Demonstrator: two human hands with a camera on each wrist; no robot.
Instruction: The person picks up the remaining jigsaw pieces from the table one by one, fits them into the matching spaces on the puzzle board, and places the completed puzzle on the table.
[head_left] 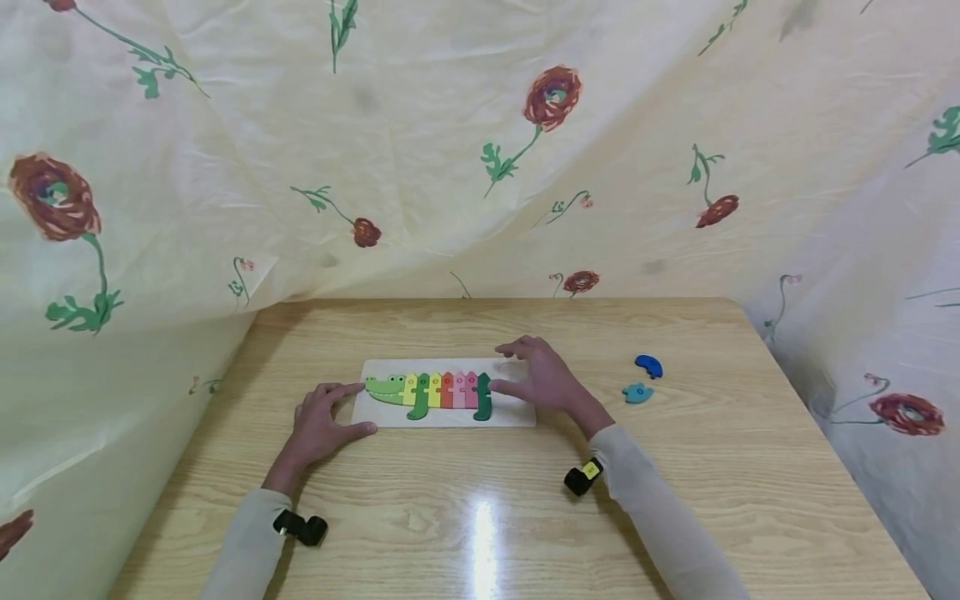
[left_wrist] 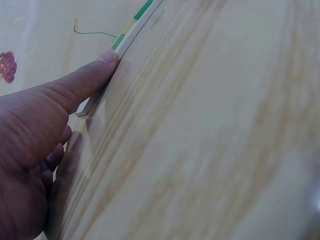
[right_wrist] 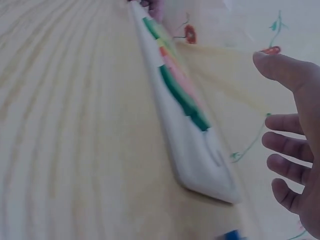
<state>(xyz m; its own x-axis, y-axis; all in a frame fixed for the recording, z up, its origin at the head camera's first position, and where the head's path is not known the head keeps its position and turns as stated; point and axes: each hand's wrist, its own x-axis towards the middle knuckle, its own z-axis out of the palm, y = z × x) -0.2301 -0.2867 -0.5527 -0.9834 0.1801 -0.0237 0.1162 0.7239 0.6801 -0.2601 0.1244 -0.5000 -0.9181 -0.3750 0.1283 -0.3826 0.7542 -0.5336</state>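
Observation:
A white puzzle board with a crocodile made of coloured pieces lies on the table. The crocodile's green head points left, and its striped body ends in a dark green leg piece. At the left end, my left hand holds the board between thumb and index finger; the left wrist view has the thumb against its near edge. My right hand hovers over the board's right end, fingers spread and nothing between them. In the right wrist view, a bare outlined slot shows beyond the dark green piece.
To the right of the board, a dark blue curved piece and a light blue piece lie on the wooden table. Flower-printed cloth hangs behind the table and along its sides.

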